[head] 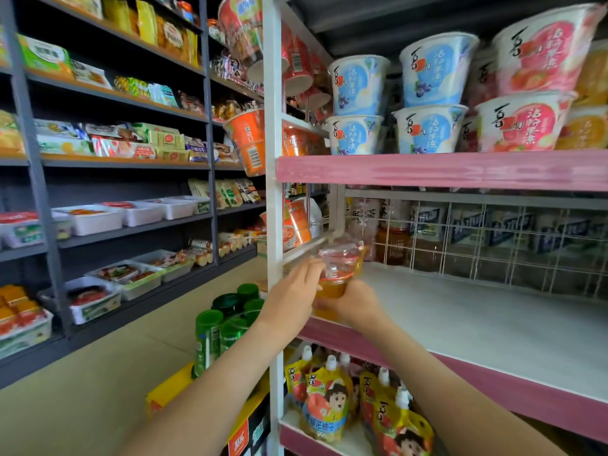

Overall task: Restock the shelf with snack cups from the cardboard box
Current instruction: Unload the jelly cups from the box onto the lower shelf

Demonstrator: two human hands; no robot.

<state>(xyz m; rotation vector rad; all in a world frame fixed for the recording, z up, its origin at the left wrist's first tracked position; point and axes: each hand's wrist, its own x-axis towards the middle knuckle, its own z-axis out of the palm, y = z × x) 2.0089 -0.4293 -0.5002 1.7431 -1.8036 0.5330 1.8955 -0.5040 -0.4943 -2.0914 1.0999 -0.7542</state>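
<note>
A clear snack cup with orange jelly and a red-printed film lid sits at the front left corner of the white middle shelf. My left hand wraps its left side from outside the white upright post. My right hand cups its lower right side. A second similar cup stands just behind it, partly hidden. The cardboard box is not in view.
The shelf above holds stacked blue, pink and orange jelly tubs. A wire grid backs the middle shelf. Spouted drink pouches fill the shelf below. Green-capped bottles stand on a yellow box left of the post.
</note>
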